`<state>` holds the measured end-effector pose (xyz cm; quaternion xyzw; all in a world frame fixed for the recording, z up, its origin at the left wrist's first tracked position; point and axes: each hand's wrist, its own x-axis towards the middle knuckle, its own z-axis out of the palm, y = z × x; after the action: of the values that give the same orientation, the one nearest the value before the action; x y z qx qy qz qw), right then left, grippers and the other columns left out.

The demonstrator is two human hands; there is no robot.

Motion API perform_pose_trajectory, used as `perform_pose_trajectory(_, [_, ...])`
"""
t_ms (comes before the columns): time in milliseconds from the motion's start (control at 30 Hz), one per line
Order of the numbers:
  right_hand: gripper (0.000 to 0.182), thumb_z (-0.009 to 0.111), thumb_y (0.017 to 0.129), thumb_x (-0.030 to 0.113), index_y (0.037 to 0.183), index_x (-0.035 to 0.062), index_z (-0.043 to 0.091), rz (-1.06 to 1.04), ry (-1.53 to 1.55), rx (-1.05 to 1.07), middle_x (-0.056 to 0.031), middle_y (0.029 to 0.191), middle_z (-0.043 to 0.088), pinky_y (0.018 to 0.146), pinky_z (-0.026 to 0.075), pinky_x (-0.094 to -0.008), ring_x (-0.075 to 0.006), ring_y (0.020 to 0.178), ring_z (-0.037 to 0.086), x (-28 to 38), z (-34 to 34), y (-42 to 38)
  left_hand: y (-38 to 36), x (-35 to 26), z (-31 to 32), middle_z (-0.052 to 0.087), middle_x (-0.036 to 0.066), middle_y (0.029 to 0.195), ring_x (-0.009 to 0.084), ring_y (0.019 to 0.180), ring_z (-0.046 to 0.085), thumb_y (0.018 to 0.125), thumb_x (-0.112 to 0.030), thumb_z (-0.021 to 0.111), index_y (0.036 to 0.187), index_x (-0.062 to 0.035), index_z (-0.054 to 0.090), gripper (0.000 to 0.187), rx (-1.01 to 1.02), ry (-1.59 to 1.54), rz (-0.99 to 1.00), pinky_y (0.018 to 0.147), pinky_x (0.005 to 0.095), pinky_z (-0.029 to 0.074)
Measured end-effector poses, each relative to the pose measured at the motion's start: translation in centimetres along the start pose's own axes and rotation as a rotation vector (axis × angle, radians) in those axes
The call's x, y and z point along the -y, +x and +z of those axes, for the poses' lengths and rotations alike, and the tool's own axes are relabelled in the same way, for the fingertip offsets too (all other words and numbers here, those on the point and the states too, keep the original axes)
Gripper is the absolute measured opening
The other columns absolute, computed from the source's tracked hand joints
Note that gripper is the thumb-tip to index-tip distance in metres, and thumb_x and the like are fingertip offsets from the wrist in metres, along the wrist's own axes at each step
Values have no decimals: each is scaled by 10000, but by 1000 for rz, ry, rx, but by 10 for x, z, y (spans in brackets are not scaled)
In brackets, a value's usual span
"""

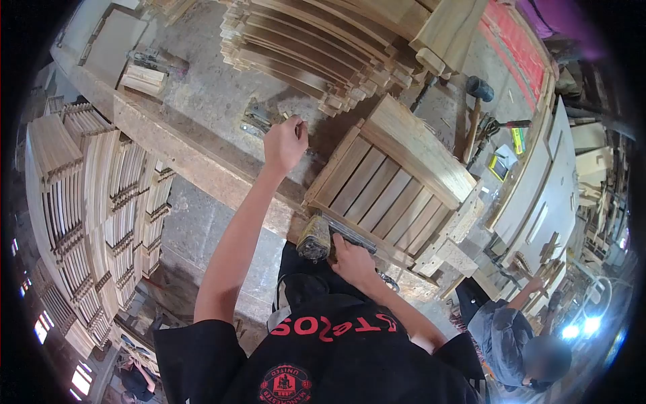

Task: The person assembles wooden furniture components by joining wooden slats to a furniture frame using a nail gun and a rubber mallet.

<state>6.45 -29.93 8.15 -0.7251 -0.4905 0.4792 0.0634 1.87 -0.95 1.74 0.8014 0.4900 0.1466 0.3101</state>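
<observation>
A slatted wooden frame (369,183) lies on the workbench in front of me, with a thick wooden board (420,151) along its far side. My right hand (353,261) is wrapped round the handle of a nail gun (315,241), whose worn, tape-wrapped body rests by the frame's near edge. To the left of the frame, my left hand (286,143) is raised over the bench with its fingers pinched together. Whatever sits between those fingertips is too small to name. Beside them on the bench is a small metal piece (254,122).
Curved wooden slats (303,50) are piled at the back. A black mallet (479,89), a yellow box (498,166) and other tools lie to the right. Stacked wooden parts (101,222) stand on the left. A co-worker (505,337) is at lower right.
</observation>
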Motion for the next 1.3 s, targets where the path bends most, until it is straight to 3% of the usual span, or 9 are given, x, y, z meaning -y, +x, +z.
perform_pose_trajectory(367, [575,702,769,238,1224,20,427,82,42,72,-257,992,646,743,532,-512,-437,874,644,2,-4,-6,-3,1,2,655,185,723,398,709,639,863,-206,619,821,-52,670,168,-5,-19,-47,643,469,505])
perform_pose_trajectory(467, [622,700,760,241,1273,11,433,66,30,-100,-277,1008,640,756,525,-512,-437,883,642,-16,2,-30,-2,-2,0,660,181,741,390,726,642,870,-217,611,836,-43,666,185,-18,4,-65,667,463,506])
perform_pose_trajectory(567, [653,693,757,253,1306,10,436,181,15,-72,-281,969,648,743,526,-514,-447,851,644,-47,14,-54,-2,2,3,665,175,748,381,732,643,875,-225,606,861,-38,667,198,-59,-15,-36,680,447,505])
perform_pose_trajectory(733, [618,671,776,272,1285,16,432,257,58,-36,-267,882,659,719,528,-521,-465,789,643,-50,13,-66,-3,-5,-1,669,177,754,372,723,646,874,-228,610,901,-27,678,214,2,-54,-132,673,427,500])
perform_pose_trajectory(867, [576,645,757,210,1237,-32,441,283,78,-6,-276,886,661,718,543,-515,-436,805,661,-39,0,-66,-1,7,6,673,189,776,360,728,658,869,-237,621,906,-16,689,234,-46,-60,-50,675,416,503])
perform_pose_trajectory(1067, [606,672,762,249,1284,43,443,301,109,-42,-269,919,662,733,543,-520,-442,825,658,-67,0,-102,2,8,5,674,192,784,349,725,663,865,-223,624,889,-2,691,232,-45,-9,-35,664,405,504])
perform_pose_trajectory(1233, [718,710,721,246,1363,106,421,511,56,-9,-241,903,672,752,530,-514,-437,866,652,-114,11,-144,3,22,10,667,188,762,346,691,650,869,-223,629,870,0,687,230,-92,17,65,638,394,493])
perform_pose_trajectory(1300, [716,707,726,254,1368,124,420,560,71,4,-238,897,674,755,532,-515,-435,870,654,-130,14,-155,2,20,11,659,158,718,291,629,628,884,-228,630,864,8,681,242,-49,-14,-5,610,371,472])
